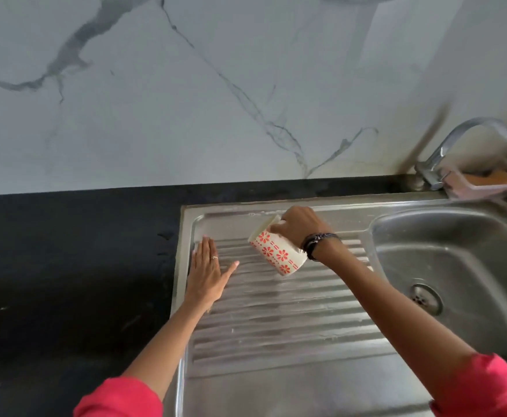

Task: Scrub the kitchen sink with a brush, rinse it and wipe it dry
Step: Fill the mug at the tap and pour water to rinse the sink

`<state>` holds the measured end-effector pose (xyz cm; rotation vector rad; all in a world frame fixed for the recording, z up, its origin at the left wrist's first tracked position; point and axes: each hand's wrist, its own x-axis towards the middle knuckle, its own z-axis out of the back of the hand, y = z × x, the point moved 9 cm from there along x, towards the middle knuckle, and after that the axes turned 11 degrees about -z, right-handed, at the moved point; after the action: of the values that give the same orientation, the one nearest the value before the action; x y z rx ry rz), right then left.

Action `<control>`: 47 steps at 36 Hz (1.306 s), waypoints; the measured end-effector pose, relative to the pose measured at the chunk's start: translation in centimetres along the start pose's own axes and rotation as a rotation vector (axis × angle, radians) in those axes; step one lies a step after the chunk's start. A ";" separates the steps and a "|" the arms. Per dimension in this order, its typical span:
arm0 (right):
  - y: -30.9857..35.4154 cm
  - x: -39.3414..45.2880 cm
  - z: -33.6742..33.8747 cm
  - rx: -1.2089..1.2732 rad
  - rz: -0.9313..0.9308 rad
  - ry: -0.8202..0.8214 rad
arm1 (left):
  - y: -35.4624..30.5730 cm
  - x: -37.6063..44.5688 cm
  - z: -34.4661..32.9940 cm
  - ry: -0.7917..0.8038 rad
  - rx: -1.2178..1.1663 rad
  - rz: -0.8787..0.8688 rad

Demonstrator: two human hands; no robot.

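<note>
Sink (444, 245): stainless steel, set into the counter at centre and right — a ribbed drainboard (276, 311) on its left half, a rounded rectangular basin on its right, cut off by the right edge of the view.
Countertop (65, 266): black, matte, with a few pale specks, filling the left side beside the sink's raised rim.
Wall (186, 85): pale marble-look surface with grey veins, rising behind the counter.
Left hand (207, 272): flat on the left end of the drainboard, palm down, fingers straight and together, thumb spread to the right; it holds nothing. A thin ring sits on one finger; the forearm runs down to a pink sleeve (119, 398).
Drainboard surface: parallel ridges with a dull, streaky sheen.
Cup (277, 252): white, cylindrical, printed with red flower shapes and dashes; tilted steeply above the ridges, mouth toward the upper left. Whether anything pours out is hard to make out.
Right hand (298, 227): curled round the cup from above, fingers wrapped over its upper side; dark bands circle the wrist. The arm reaches in from the lower right.
Drain (425, 298): round metal strainer in the basin floor.
Tap (456, 145): curved chrome spout at the back right corner — blurred.
Tray (486, 182): pinkish, translucent, behind the basin, with something orange inside, too blurred to name.
</note>
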<state>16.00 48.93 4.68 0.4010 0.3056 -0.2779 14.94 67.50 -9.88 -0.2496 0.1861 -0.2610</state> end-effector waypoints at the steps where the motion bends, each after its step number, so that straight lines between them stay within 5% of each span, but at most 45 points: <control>1: 0.8 0.3 0.0 -0.007 0.009 0.003 | 0.1 0.6 0.3 -0.024 0.001 0.006; 13: 3.6 5.9 0.7 -0.030 -0.010 -0.023 | 0.8 8.6 1.8 -0.135 -0.029 0.112; 22: 1.8 7.7 2.0 -0.064 -0.083 -0.089 | -3.3 10.4 0.0 -0.095 -0.035 -0.319; 28: 2.2 7.9 2.5 -0.115 -0.074 -0.080 | 0.0 9.0 1.5 -0.294 -0.073 0.123; 40: -4.1 8.1 4.9 -0.162 -0.202 -0.161 | -11.2 12.0 -2.2 -0.139 -0.069 -0.417; 44: -7.4 7.6 5.7 -0.073 -0.278 -0.165 | -9.5 11.2 -0.2 -0.296 -0.131 -0.218; 47: -8.5 7.4 6.1 -0.041 -0.294 -0.171 | -8.5 11.2 -0.3 -0.271 -0.125 -0.049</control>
<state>21.48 37.35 4.66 0.2890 0.2008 -0.5894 23.56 56.40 -9.53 -0.4103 -0.0723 -0.2621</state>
